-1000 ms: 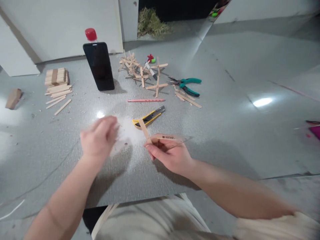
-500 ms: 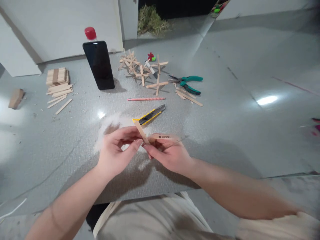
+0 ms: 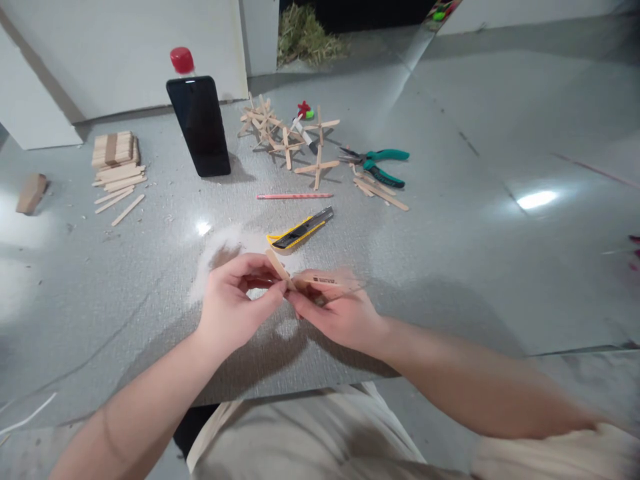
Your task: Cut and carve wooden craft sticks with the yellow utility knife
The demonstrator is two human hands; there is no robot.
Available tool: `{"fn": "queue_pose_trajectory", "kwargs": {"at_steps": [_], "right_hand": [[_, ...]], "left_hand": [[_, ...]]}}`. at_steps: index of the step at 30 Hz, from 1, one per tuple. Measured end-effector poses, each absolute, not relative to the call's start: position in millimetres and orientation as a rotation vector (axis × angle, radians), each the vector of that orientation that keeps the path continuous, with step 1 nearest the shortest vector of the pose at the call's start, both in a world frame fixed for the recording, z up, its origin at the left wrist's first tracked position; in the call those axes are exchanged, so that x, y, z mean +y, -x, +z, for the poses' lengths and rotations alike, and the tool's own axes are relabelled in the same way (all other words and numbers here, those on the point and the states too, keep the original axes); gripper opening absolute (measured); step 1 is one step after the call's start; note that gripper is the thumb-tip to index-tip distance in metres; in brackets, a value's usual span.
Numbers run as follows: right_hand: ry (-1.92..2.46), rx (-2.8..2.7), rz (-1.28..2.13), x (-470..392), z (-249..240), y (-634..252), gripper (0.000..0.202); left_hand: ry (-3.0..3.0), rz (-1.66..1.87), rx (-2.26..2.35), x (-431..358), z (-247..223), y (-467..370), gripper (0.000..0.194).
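Observation:
Near the front of the table, my left hand point(image 3: 240, 300) and my right hand point(image 3: 343, 310) meet, both closed by a pinch. Between them a wooden craft stick point(image 3: 281, 269) stands tilted, its upper end leaning to the left. My right fingers also hold a tan strip with dark print point(image 3: 327, 281), partly hidden and blurred. Just beyond my hands lies a yellow and black utility knife point(image 3: 301, 229). Behind it is a pink pencil point(image 3: 295, 197). Pale dust point(image 3: 200, 263) covers the tabletop beside my left hand.
A black phone point(image 3: 199, 127) leans on a red-capped bottle point(image 3: 183, 61). Craft sticks point(image 3: 120, 175) lie in stacks at left. Several crossed-stick pieces point(image 3: 317, 167) stand at the back, beside green-handled pliers point(image 3: 377, 165). A wooden block point(image 3: 33, 193) sits far left.
The craft stick has dipped slightly lower between my fingers, and the printed strip has shifted a little to the left. Both hands keep their grip.

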State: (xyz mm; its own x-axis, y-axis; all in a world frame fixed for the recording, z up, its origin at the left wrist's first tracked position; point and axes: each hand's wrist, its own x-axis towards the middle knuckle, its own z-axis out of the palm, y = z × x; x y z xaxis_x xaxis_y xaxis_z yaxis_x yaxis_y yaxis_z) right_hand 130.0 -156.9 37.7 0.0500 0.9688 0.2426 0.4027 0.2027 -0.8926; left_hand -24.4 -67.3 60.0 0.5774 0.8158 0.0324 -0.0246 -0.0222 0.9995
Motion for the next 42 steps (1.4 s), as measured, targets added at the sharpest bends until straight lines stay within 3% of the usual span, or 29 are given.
{"fn": "queue_pose_trajectory", "kwargs": {"at_steps": [35, 42], "right_hand": [[1.395, -1.660, 0.581, -161.5, 38.3, -129.2, 0.027], [1.386, -1.613, 0.684, -162.8, 41.2, -130.8, 0.025]], "left_hand": [[-1.529, 0.755, 0.680, -70.8, 58.9, 27.6, 0.015], [-1.463, 0.743, 0.649, -68.2, 57.1, 26.5, 0.015]]}}
